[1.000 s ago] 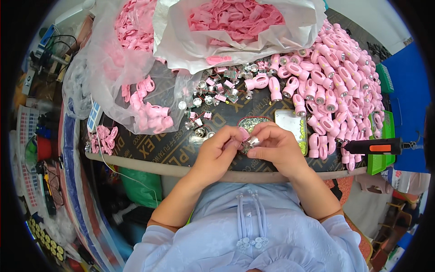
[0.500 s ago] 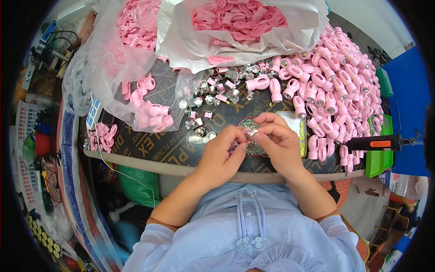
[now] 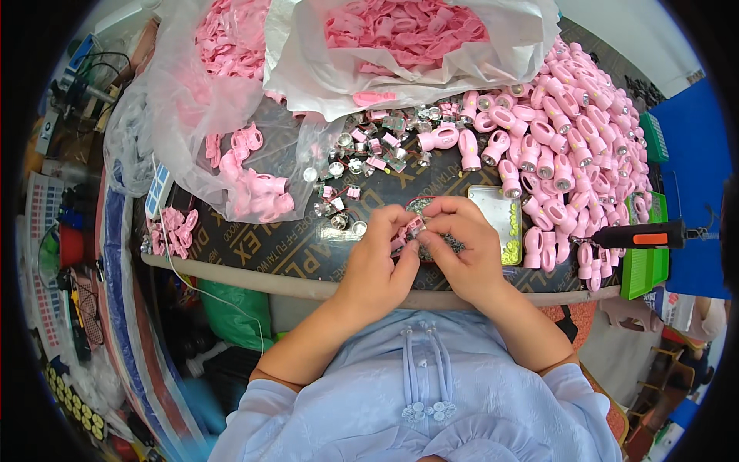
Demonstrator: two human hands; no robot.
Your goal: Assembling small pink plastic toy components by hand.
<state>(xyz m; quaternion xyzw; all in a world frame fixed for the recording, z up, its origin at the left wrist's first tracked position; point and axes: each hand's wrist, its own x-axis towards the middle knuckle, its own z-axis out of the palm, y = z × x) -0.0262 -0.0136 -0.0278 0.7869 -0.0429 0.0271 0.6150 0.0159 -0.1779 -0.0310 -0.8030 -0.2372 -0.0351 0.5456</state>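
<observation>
Over the near edge of the table, both hands meet around a small pink-and-silver flashlight part (image 3: 414,227). My left hand (image 3: 376,266) pinches it between thumb and fingers. From the other side, my right hand (image 3: 471,250) presses its fingertips and thumb against the same part. The fingers cover some of it, so its full shape is hidden. Just behind and beneath the hands is a red-rimmed dish of small metal screws (image 3: 454,243), partly covered. Several loose silver reflector assemblies with pink blocks (image 3: 375,146) lie beyond the left hand.
A big heap of pink flashlights (image 3: 581,146) covers the right. A shallow tray (image 3: 489,202) holds yellow-green pieces beside my right hand. An electric screwdriver (image 3: 640,236) hangs above a green basket (image 3: 643,269). Bags of pink shells (image 3: 296,58) stand at the back; pink shells (image 3: 181,231) lie left.
The held part has turned, showing more of its pink side. Both hands have shifted slightly, my right fingers drawing down and uncovering more of the tray. The hanging screwdriver has swung a little.
</observation>
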